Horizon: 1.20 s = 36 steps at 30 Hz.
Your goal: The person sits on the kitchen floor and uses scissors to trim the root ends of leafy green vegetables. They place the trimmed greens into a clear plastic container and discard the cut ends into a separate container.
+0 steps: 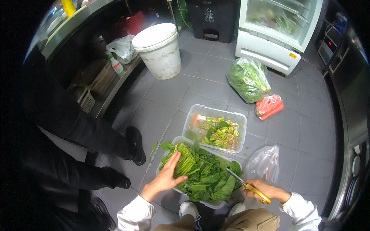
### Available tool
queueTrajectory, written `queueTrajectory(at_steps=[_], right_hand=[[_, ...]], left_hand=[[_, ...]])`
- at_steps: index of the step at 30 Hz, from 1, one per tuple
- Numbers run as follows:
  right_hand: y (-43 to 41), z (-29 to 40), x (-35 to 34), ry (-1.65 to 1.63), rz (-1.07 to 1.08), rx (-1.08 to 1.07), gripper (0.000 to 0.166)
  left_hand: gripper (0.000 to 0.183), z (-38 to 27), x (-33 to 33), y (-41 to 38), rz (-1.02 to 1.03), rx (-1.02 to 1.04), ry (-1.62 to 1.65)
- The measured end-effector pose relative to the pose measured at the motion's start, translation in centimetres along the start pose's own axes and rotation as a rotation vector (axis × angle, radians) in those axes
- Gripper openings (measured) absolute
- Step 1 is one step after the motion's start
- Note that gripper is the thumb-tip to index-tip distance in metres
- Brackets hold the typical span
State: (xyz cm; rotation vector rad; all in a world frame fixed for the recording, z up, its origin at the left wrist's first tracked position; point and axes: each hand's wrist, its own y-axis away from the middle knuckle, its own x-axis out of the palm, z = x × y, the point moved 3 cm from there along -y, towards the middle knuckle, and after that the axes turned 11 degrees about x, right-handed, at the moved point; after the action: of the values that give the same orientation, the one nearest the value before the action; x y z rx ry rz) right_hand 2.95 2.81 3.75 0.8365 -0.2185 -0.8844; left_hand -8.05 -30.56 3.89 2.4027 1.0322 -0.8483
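My left hand [165,177] rests its spread fingers against cut green stems at the left of a heap of leafy greens [208,176]. The heap fills a clear plastic tub [217,205] on the floor before my feet. In my right hand [261,188] is a pair of scissors [241,182] with gold handles, its blades pointing at the right side of the leaves. Just beyond stands a second clear plastic tub [243,127], holding trimmed stem ends and roots [221,135]. A crumpled clear plastic bag [263,163] lies near my right hand.
Farther off lie a bag of leafy greens [249,79] and a bag of carrots [269,106]. Behind stand a white lidded bucket [159,52], a black pedal bin [214,20] and a glass-door fridge [267,52]. People in dark trousers [95,135] stand close on my left, beside a metal shelf [115,86].
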Motion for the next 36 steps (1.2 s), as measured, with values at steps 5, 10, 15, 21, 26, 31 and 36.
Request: queueTrajectory(at_steps=[5,10,15,21,26,31,36], right_hand=[[1.5,-0.9,-1.3,-0.293,-0.087,0.146,0.023],[2.8,-1.0,-2.8,-0.376,-0.17,0.246,0.025],[4.1,-1.7,-3.9,-0.419,-0.245,0.383,0.03],[5.1,-3.0,-3.8,-0.411,-0.313,0.5,0.024],[4.0,-2.1,-4.2,-0.407,-0.315,0.44,0.026],[3.6,-2.3,-3.9,-0.362,-0.307,0.337,0.026],[3.7,-0.9,-3.3,-0.383,-0.289,0.293,0.026]], left_hand=[[0.054,1.6,-2.8,-2.2,-0.118,0.182,-0.199],[0.037,7.7,-5.2,-10.9,-0.061,0.086,-0.217],[0.034,12.2,-1.6,-18.5,0.323,0.171,-0.642],[0.021,13.3,1.8,-21.1,0.453,0.211,-0.967],[0.01,12.6,0.4,-19.7,0.287,0.155,-0.702],[0.011,6.3,-5.5,-16.6,0.147,0.221,-0.167],[0.01,2.7,-7.7,-7.5,0.014,-0.101,0.632]])
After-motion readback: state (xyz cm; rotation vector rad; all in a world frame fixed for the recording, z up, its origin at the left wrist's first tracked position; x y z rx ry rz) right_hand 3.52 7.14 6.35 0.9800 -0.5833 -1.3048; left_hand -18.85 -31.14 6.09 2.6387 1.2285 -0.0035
